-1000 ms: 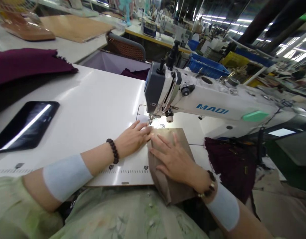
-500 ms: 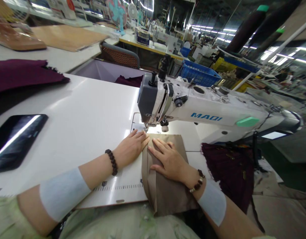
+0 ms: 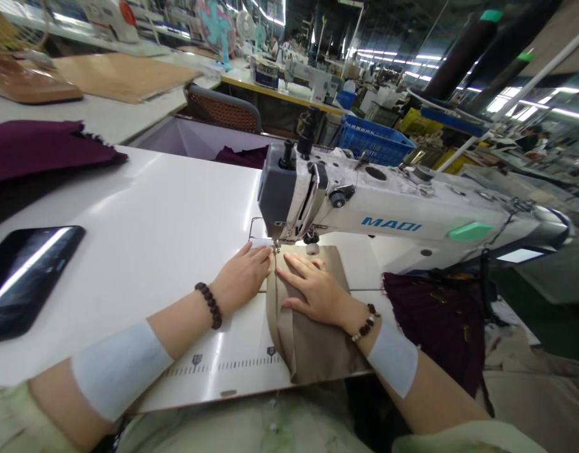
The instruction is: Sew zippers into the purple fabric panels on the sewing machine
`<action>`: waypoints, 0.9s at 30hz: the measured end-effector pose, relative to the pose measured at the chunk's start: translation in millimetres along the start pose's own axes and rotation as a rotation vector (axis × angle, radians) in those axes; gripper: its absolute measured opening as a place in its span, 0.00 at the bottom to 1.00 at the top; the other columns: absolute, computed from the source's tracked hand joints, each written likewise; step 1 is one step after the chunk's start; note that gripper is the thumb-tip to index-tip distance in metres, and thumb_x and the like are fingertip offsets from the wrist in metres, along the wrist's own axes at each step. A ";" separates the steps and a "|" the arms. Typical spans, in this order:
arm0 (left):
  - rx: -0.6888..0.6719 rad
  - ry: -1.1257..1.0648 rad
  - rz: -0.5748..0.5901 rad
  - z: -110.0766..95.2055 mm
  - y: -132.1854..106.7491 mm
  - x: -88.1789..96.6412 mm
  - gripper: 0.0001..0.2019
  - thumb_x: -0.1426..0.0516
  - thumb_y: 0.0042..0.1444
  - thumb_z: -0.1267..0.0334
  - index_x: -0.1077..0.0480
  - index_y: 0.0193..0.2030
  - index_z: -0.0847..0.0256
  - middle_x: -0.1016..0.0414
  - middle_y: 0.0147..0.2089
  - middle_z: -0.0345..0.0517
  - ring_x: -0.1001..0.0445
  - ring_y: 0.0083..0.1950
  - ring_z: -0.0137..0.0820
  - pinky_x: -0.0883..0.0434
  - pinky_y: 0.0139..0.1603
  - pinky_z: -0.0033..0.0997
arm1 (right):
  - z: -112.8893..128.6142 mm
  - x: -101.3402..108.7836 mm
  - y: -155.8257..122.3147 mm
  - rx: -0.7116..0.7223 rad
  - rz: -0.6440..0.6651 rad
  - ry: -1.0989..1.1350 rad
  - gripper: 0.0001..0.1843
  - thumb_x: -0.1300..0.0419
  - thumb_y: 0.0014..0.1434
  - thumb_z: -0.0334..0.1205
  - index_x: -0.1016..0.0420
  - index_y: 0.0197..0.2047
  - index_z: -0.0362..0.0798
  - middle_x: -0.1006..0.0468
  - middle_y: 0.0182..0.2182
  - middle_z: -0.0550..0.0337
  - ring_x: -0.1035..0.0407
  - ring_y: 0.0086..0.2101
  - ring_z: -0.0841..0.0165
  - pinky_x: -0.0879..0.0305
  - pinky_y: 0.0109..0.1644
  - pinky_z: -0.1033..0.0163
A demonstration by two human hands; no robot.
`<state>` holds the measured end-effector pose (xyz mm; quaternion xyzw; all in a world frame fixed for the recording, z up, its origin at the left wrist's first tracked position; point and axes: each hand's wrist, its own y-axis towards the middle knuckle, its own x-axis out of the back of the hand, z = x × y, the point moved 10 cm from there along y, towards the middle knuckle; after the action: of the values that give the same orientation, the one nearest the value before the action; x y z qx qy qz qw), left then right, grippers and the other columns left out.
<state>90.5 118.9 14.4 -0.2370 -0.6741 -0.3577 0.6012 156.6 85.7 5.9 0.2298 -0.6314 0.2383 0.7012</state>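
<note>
A folded piece of tan fabric lies on the white sewing table, its far edge under the needle area of a white sewing machine. My left hand lies flat at the left of the presser foot, fingertips by the fabric's left edge. Fingers spread, my right hand presses on top of the fabric, just right of its folded seam. Neither hand is wrapped round anything. The fabric's near end reaches the table's front edge. Exactly where the needle meets the cloth is too small to tell.
A black phone lies on the table at left, with maroon fabric behind it. More maroon cloth with zippers sits right of the machine bed. Beyond the machine stand a blue basket and a brown chair.
The tan fabric has moved forward, away from me, toward and past the presser foot. My right hand has travelled forward with it; my left hand stays beside the foot. The view has shifted slightly.
</note>
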 end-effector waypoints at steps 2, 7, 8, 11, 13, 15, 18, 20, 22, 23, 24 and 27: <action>0.029 0.004 -0.008 3.0 2.4 1.7 0.09 0.48 0.60 0.69 0.30 0.45 0.70 0.31 0.50 0.57 0.35 0.56 0.43 0.40 0.59 0.50 | -3.1 -0.6 2.8 -0.002 -0.012 -0.013 0.32 0.52 0.61 0.58 0.44 0.63 0.50 0.52 0.65 0.47 0.52 0.61 0.56 0.51 0.59 0.48; -0.052 -0.189 -0.069 -36.2 -29.5 30.1 0.11 0.48 0.62 0.64 0.30 0.45 0.68 0.29 0.47 0.54 0.30 0.49 0.37 0.31 0.52 0.40 | -3.9 1.0 1.9 0.010 -0.058 -0.005 0.31 0.58 0.63 0.58 0.45 0.64 0.50 0.53 0.65 0.51 0.55 0.63 0.59 0.52 0.60 0.49; -0.111 -0.266 -0.091 -51.3 -41.4 38.6 0.12 0.50 0.63 0.63 0.31 0.48 0.67 0.29 0.48 0.53 0.30 0.49 0.36 0.30 0.50 0.36 | -3.4 1.3 1.3 0.013 -0.059 -0.003 0.31 0.59 0.64 0.58 0.45 0.64 0.51 0.52 0.65 0.53 0.56 0.63 0.59 0.52 0.60 0.48; -0.279 -0.417 -0.110 -91.2 -75.3 54.2 0.15 0.55 0.65 0.63 0.33 0.52 0.66 0.29 0.51 0.51 0.31 0.51 0.32 0.31 0.52 0.30 | -1.7 -0.3 0.9 0.024 -0.031 0.000 0.30 0.61 0.64 0.57 0.47 0.64 0.52 0.52 0.65 0.57 0.58 0.64 0.61 0.57 0.62 0.43; -0.326 -0.445 -0.087 -104.9 -89.6 53.4 0.16 0.56 0.66 0.64 0.33 0.53 0.66 0.29 0.53 0.51 0.31 0.53 0.31 0.32 0.55 0.29 | -1.2 -2.4 1.5 0.029 -0.006 0.004 0.29 0.61 0.65 0.56 0.48 0.65 0.53 0.51 0.65 0.57 0.59 0.64 0.62 0.62 0.63 0.40; -0.335 -0.449 -0.068 -109.5 -96.9 48.8 0.16 0.55 0.66 0.63 0.33 0.54 0.66 0.28 0.53 0.50 0.32 0.54 0.32 0.32 0.56 0.30 | -0.7 -4.2 2.1 0.035 0.012 0.005 0.29 0.60 0.65 0.55 0.50 0.65 0.53 0.51 0.65 0.58 0.60 0.64 0.63 0.65 0.63 0.38; -0.331 -0.450 -0.062 -109.7 -101.4 44.4 0.16 0.55 0.66 0.64 0.32 0.52 0.65 0.27 0.51 0.49 0.31 0.53 0.34 0.31 0.56 0.32 | 0.5 -4.4 2.0 0.040 0.019 0.005 0.29 0.60 0.65 0.55 0.51 0.65 0.54 0.52 0.65 0.59 0.60 0.64 0.63 0.66 0.63 0.35; -0.314 -0.465 -0.046 -109.2 -103.0 41.8 0.15 0.55 0.65 0.64 0.32 0.51 0.65 0.27 0.50 0.50 0.29 0.50 0.33 0.29 0.53 0.31 | 1.3 -3.8 1.6 0.039 0.023 0.006 0.29 0.59 0.65 0.55 0.52 0.65 0.55 0.52 0.65 0.59 0.60 0.64 0.63 0.66 0.62 0.35; -0.285 -0.473 -0.027 -108.9 -104.6 38.7 0.15 0.55 0.65 0.65 0.32 0.52 0.65 0.28 0.52 0.51 0.29 0.48 0.32 0.28 0.51 0.29 | 2.0 -3.4 1.8 0.039 0.035 0.006 0.28 0.59 0.65 0.54 0.51 0.65 0.55 0.52 0.65 0.59 0.60 0.64 0.63 0.66 0.62 0.34; -0.279 -0.464 -0.025 -109.5 -105.7 37.5 0.15 0.55 0.65 0.65 0.33 0.53 0.66 0.29 0.53 0.51 0.29 0.48 0.33 0.28 0.51 0.30 | 2.2 -3.2 2.3 0.040 0.040 0.005 0.28 0.58 0.65 0.54 0.51 0.65 0.55 0.52 0.65 0.59 0.60 0.64 0.62 0.66 0.62 0.34; -0.285 -0.446 -0.030 -110.9 -107.1 37.0 0.15 0.55 0.65 0.65 0.33 0.53 0.67 0.29 0.53 0.51 0.29 0.49 0.33 0.28 0.52 0.30 | 2.2 -2.9 3.0 0.040 0.045 0.007 0.27 0.58 0.65 0.53 0.51 0.65 0.56 0.52 0.65 0.59 0.60 0.65 0.62 0.66 0.62 0.34; -0.330 -0.386 -0.063 -116.2 -110.9 36.6 0.17 0.57 0.66 0.64 0.32 0.52 0.68 0.28 0.53 0.50 0.30 0.52 0.35 0.31 0.55 0.33 | 3.9 -1.1 4.4 0.044 0.055 0.026 0.26 0.57 0.66 0.51 0.49 0.65 0.55 0.51 0.65 0.58 0.60 0.64 0.63 0.66 0.62 0.35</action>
<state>75.8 -44.4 30.9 -0.3746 -0.7159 -0.4296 0.4033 150.7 86.7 5.2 0.2247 -0.6231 0.2740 0.6973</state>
